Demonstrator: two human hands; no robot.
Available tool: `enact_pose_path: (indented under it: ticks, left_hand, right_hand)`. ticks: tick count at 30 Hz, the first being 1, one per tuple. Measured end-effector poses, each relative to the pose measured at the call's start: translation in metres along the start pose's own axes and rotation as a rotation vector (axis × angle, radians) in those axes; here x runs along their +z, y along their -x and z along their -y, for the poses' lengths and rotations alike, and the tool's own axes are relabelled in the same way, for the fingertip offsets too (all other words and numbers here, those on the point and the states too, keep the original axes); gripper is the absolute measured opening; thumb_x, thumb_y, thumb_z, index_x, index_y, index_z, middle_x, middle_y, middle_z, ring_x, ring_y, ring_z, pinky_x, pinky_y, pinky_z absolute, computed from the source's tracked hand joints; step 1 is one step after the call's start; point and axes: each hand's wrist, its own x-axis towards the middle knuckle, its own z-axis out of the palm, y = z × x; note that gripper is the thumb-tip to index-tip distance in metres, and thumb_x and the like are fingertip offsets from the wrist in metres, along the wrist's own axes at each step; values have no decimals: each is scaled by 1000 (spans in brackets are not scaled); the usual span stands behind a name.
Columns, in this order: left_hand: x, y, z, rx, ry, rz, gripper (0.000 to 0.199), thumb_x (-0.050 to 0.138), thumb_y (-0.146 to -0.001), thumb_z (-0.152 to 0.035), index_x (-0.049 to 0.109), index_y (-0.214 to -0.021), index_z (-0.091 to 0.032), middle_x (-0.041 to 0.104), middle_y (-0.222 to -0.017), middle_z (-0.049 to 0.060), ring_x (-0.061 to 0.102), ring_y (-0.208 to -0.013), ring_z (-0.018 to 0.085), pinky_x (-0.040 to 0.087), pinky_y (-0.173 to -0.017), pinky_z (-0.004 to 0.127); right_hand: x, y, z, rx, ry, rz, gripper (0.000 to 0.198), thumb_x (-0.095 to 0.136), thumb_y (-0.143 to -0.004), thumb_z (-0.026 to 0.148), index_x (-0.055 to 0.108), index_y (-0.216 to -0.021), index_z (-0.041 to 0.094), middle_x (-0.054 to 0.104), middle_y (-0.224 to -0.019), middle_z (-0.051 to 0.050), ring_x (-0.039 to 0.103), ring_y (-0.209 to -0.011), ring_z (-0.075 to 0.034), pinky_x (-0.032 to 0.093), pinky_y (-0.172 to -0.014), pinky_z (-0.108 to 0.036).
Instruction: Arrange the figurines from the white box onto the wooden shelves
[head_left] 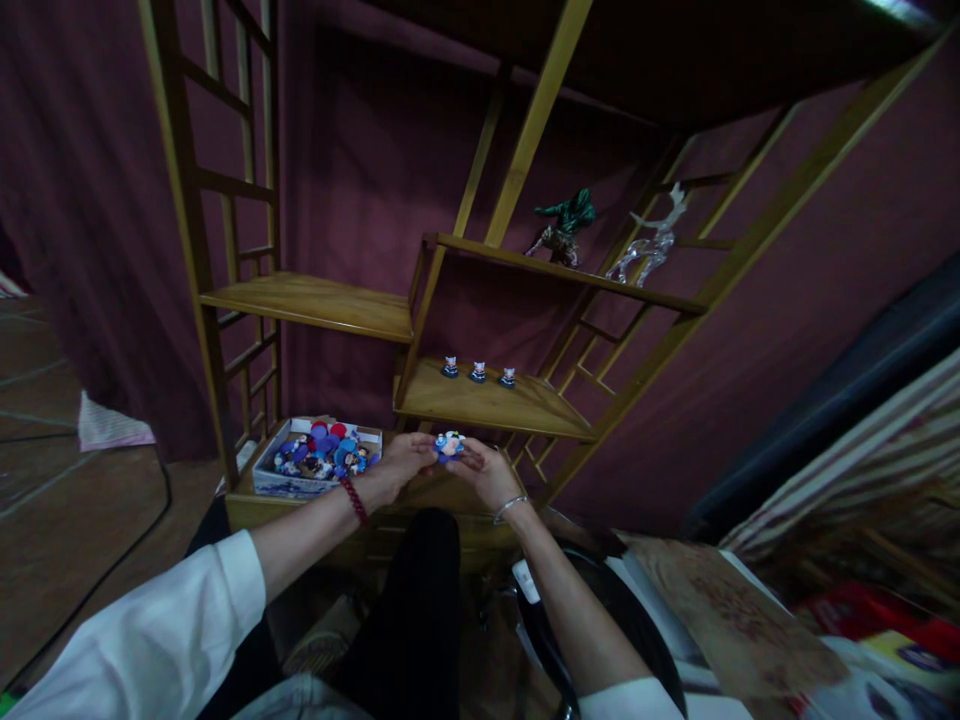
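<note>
A small blue-and-white toy figurine (450, 446) is held up between both hands, in front of the lower shelf. My left hand (405, 462) pinches it from the left, a red bead bracelet on the wrist. From the right, my right hand (487, 472) grips the same figurine with its fingertips, a silver bangle on that wrist. To the left, a shallow box (300, 486) holds several small figurines with blue, purple and red parts. On the shelf behind the hands, three small white-and-dark figurines (478, 372) stand in a row.
The wooden display rack (315, 303) has stepped shelves. A dark green figure (564, 225) and a clear deer ornament (651, 245) occupy the upper right shelf. A black stool (630, 620) and flat boards (720, 600) are at right. A cable (150, 540) crosses the floor at left.
</note>
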Motion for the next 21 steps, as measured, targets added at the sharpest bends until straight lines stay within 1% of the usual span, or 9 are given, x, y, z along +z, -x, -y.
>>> enact_pose_path:
  ticks: [6, 9, 12, 18, 21]
  left_hand:
    - [17, -5, -5, 44, -50, 36, 18, 57, -65, -3, 61, -81, -11, 63, -71, 2, 54, -61, 8, 41, -50, 17]
    - [27, -8, -8, 49, -81, 55, 18, 56, -65, -1, 61, -80, -11, 62, -68, 1, 53, -60, 8, 41, -49, 16]
    - [35, -13, -9, 71, -107, 49, 19, 54, -65, 0, 61, -80, -10, 61, -66, 0, 52, -57, 7, 41, -47, 15]
    - [48, -26, -7, 160, -194, 72, 18, 56, -64, -4, 63, -79, -11, 61, -67, 0, 51, -56, 7, 42, -48, 15]
    - [55, -36, -5, 180, -241, 72, 20, 56, -65, -5, 63, -83, -12, 62, -70, 1, 53, -58, 7, 44, -49, 15]
  right_hand:
    - [-17, 2, 3, 31, -23, -49, 38, 73, -57, 30, 60, -91, 19, 67, -92, -4, 63, -84, -18, 49, -81, -33]
    - [-26, 3, 8, 39, -17, -34, 38, 73, -58, 30, 60, -92, 19, 67, -94, -4, 62, -86, -18, 48, -82, -32]
    - [-35, 3, 12, 48, 9, -33, 37, 72, -59, 31, 61, -93, 19, 67, -93, -4, 62, -86, -18, 47, -83, -32]
    - [-53, 1, 13, 24, 34, -75, 37, 73, -57, 32, 62, -90, 19, 68, -90, -4, 62, -84, -19, 48, -82, -33]
    - [-62, -1, 14, 17, 48, -97, 38, 73, -57, 31, 62, -91, 18, 68, -89, -4, 62, -84, -19, 48, -82, -34]
